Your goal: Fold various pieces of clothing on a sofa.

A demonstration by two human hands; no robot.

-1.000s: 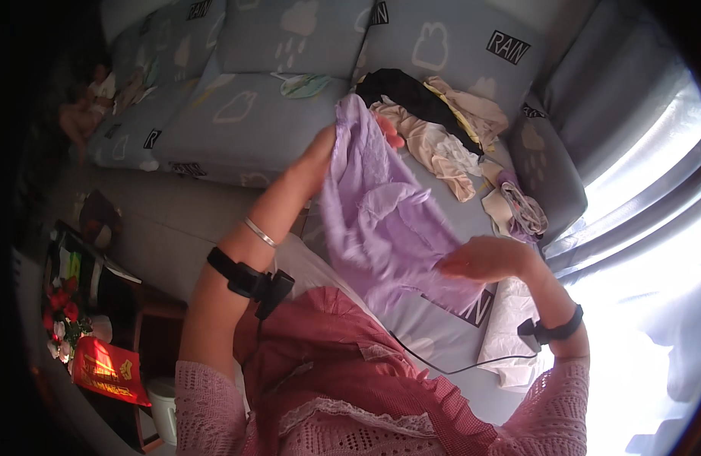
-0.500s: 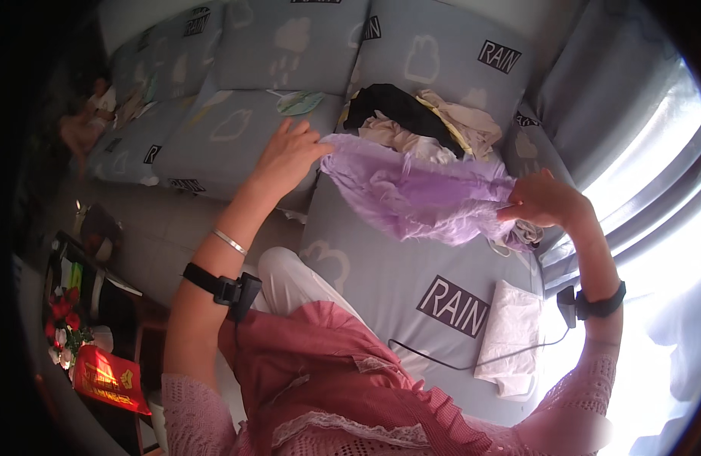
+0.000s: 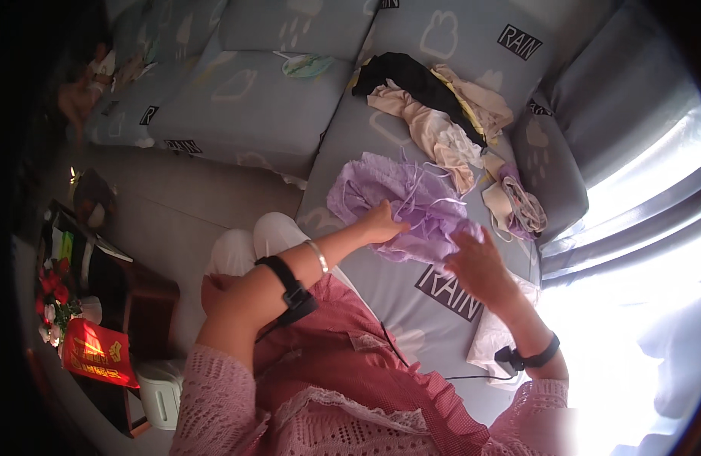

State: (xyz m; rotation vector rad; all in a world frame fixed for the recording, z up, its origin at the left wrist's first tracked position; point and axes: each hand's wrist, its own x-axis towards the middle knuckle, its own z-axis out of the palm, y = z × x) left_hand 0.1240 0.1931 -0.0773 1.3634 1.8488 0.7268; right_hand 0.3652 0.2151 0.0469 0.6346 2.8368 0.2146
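Note:
A crumpled light purple garment with thin straps [image 3: 366,182] lies spread on the grey sofa seat [image 3: 343,266] in front of me. My left hand [image 3: 385,222] is closed on the near middle of its fabric, fingers pinched together. At the garment's right end, my right hand [image 3: 478,266] has its fingers bent round the edge; some fingertips are hidden by the cloth. Just beyond lies a heap of clothes, with a black garment [image 3: 404,76] and a beige garment [image 3: 419,125]. A rolled purple and grey bundle [image 3: 524,204] rests beside the armrest.
Partly under my right forearm is a folded white cloth [image 3: 493,342]. A green hand fan [image 3: 309,66] lies on the farther seat. The armrest [image 3: 552,171] and curtain [image 3: 632,114] border the right. At left stand a red bag [image 3: 99,353], a white bin [image 3: 162,391] and a seated person [image 3: 92,80].
The purple garment has come down from between my raised hands onto the seat, nearer me. My left hand has moved right and inward over it; my right hand has moved left and lower.

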